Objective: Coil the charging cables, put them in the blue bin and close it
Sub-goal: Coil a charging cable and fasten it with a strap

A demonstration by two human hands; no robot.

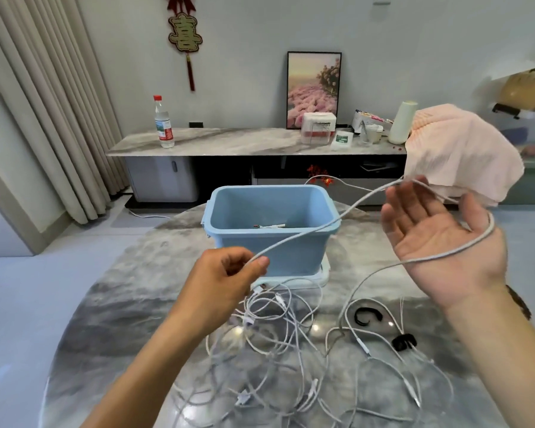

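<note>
Left hand (229, 273) pinches a grey cable (309, 228); cable runs to 2 o'clock and loops round the flat, spread-fingered right hand (439, 239). Blue bin (272, 248) at 12 o'clock on desk (136, 304), lid off, one cable inside. Tangled white cables (278, 344) at 6 o'clock.

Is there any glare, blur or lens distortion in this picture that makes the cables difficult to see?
Head view: bright glare spots on the glossy table sit among the loose cables, washing out some strands; wide-angle bending curves the curtain and table edge; the cable being coiled stays fairly sharp between the left hand and right hand.
</note>
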